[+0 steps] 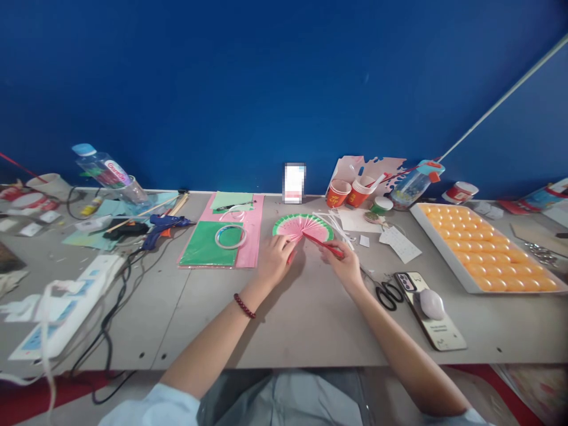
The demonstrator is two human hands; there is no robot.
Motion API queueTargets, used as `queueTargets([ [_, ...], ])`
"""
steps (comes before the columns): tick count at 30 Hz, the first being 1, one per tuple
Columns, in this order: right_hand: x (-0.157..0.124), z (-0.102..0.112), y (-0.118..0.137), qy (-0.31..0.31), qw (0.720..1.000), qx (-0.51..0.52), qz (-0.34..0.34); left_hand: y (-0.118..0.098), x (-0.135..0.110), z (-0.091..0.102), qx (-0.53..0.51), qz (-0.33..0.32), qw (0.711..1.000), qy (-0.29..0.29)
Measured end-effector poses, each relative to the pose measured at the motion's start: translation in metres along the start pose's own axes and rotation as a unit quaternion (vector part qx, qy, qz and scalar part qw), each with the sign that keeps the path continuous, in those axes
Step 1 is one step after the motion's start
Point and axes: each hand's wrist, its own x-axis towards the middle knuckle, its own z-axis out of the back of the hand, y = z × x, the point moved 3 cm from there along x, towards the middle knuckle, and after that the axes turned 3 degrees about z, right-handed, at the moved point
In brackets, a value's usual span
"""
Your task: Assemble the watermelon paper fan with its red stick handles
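Note:
A pleated paper fan [303,226], pink with a green rim like a watermelon slice, lies spread on the grey table [284,319] just beyond my hands. My left hand [276,257] rests closed on the fan's lower left edge, pinching the folds near the pivot. My right hand [342,263] is closed on a thin red pen [323,243] whose tip reaches in toward the fan's centre. A bead bracelet [244,306] circles my left wrist.
Green and pink paper sheets [222,245] with a tape ring [231,236] lie left; a blue glue gun [162,228], cables and power strip [66,307] farther left. Black scissors [385,293] and a phone [429,307] sit right, then a tray of orange balls [488,254]. Red cups [348,192] stand behind.

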Motion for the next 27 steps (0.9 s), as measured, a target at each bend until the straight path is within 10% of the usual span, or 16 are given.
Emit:
queueTargets([
  [8,-0.008,-0.009,0.008,0.078,0.918,-0.358,0.154,-0.011,-0.006,-0.011,-0.008,-0.038,0.993,0.111],
  [17,-0.008,-0.007,0.002,0.071,0.861,-0.474,0.17,-0.023,-0.008,-0.015,-0.187,-0.062,0.968,0.152],
  [27,0.009,0.011,-0.001,0.04,0.815,-0.551,0.175,-0.028,-0.01,-0.009,-0.129,-0.085,0.977,0.148],
])
